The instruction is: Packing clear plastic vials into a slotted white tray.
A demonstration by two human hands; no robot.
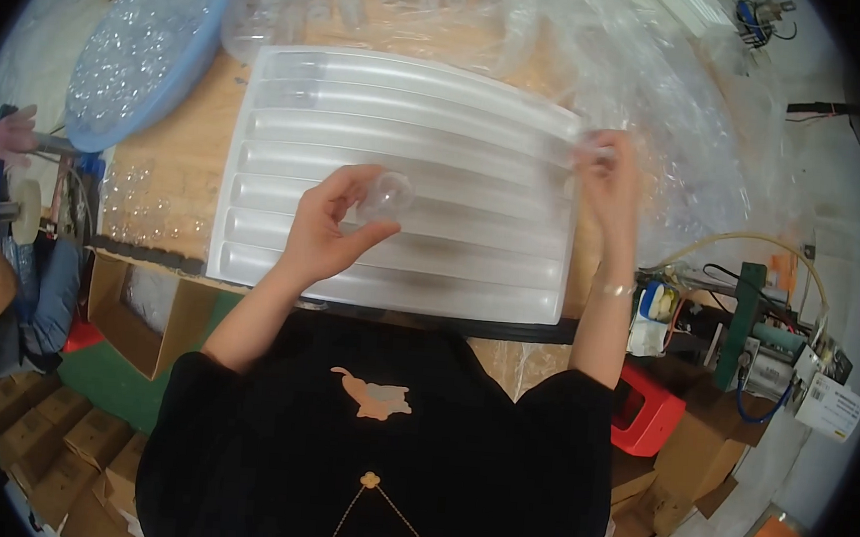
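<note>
- White and ridged, the tray (476,187) in the head view lies flat on the wooden table (180,163), directly before the person, presumably so both hands can reach every channel.
- Its long channels run left to right; their raised edges would likely stop rounded pieces from rolling. Clear pieces (299,78) sit at the far left end.
- Over the tray's middle, the left hand (325,229) has thumb and fingers closed around a clear plastic cup (390,198), probably held by its sides to avoid squashing its thin wall.
- At the tray's far right edge, the right hand (611,181) is blurred; something pale shows at its fingertips, but I cannot tell whether they clamp it.
- Far left, a blue basin (220,19) contains many clear pieces, its wall seemingly keeping them together.
- Small clear parts (135,203) lie loose left of the tray.
</note>
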